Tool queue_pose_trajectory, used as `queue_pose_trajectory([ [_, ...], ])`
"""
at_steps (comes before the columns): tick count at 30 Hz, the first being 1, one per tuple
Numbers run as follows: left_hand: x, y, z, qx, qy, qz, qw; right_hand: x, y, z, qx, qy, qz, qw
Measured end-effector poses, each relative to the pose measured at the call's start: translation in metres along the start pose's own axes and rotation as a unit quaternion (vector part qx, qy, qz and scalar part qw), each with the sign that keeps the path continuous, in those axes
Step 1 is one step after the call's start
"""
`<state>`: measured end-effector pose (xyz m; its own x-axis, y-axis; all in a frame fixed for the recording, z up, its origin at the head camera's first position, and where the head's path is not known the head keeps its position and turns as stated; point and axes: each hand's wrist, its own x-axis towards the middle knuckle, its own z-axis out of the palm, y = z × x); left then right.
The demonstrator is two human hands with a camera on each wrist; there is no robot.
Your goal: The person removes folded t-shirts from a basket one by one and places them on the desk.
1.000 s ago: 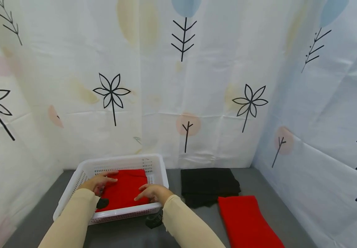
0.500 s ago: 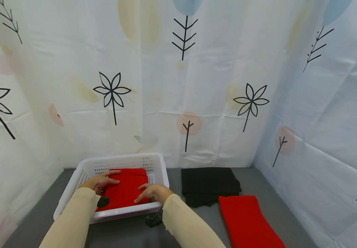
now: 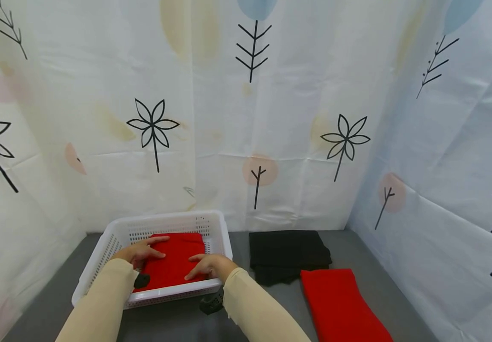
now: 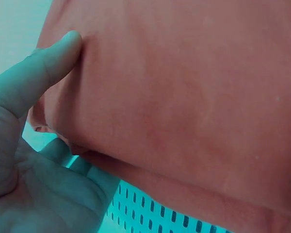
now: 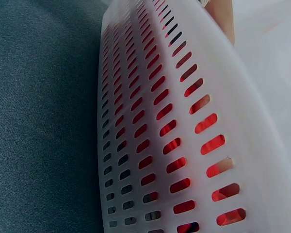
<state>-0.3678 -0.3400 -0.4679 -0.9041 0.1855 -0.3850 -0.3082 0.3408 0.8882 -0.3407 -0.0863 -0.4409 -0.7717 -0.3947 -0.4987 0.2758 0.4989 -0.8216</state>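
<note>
A folded red cloth [image 3: 177, 261] lies inside a white slotted plastic basket [image 3: 164, 295]. My left hand [image 3: 134, 252] grips the cloth's left side; in the left wrist view the thumb [image 4: 63, 53] presses its upper face, and the other fingers pass behind its edge. My right hand [image 3: 217, 266] reaches over the basket's right rim, thumb and forefinger spread over the cloth's right side. Its other fingers are hidden, so I cannot tell whether it grips. The right wrist view is filled by the basket's outer wall [image 5: 252, 160], with red showing through the slots.
Right of the basket, a folded black cloth [image 3: 288, 251] lies on the grey table [image 3: 168, 325]. A second folded red cloth [image 3: 342, 304] lies nearer me, touching the black one's front corner. A white patterned curtain [image 3: 224, 118] encloses the back and sides.
My left hand has shifted slightly to the right over the red cloth in the basket. My right hand, the basket and the cloths outside it stay nearly in place.
</note>
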Motion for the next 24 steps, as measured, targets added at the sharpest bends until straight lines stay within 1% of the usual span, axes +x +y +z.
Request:
queue_pose_trajectory([
  [4,0.0017,0.0006,-0.0007,0.044,0.015,0.009,0.9989,0.0006,-0.0003,0.0003,0.01,0.003,-0.001,0.9999],
  [6,0.0028,0.0007,-0.0006,0.061,0.03,0.008,0.9976,0.0006,-0.0003,0.0002,0.015,0.004,-0.002,0.9999],
  [9,0.0029,0.0014,0.0,0.081,0.036,0.012,0.996,0.0006,0.0001,-0.0001,0.017,0.003,-0.005,0.9998],
  [16,0.0006,0.0025,0.0025,0.086,0.049,-0.004,0.9951,0.0013,0.0006,-0.0006,0.012,-0.009,-0.007,0.9999],
  [19,-0.0007,0.0032,0.003,0.1,0.049,-0.001,0.9938,0.0015,0.0008,-0.0011,0.015,-0.013,-0.006,0.9998],
  [24,-0.0012,0.0031,0.0033,0.108,0.058,-0.003,0.9924,0.0023,0.001,-0.0013,0.016,-0.011,-0.003,0.9998],
])
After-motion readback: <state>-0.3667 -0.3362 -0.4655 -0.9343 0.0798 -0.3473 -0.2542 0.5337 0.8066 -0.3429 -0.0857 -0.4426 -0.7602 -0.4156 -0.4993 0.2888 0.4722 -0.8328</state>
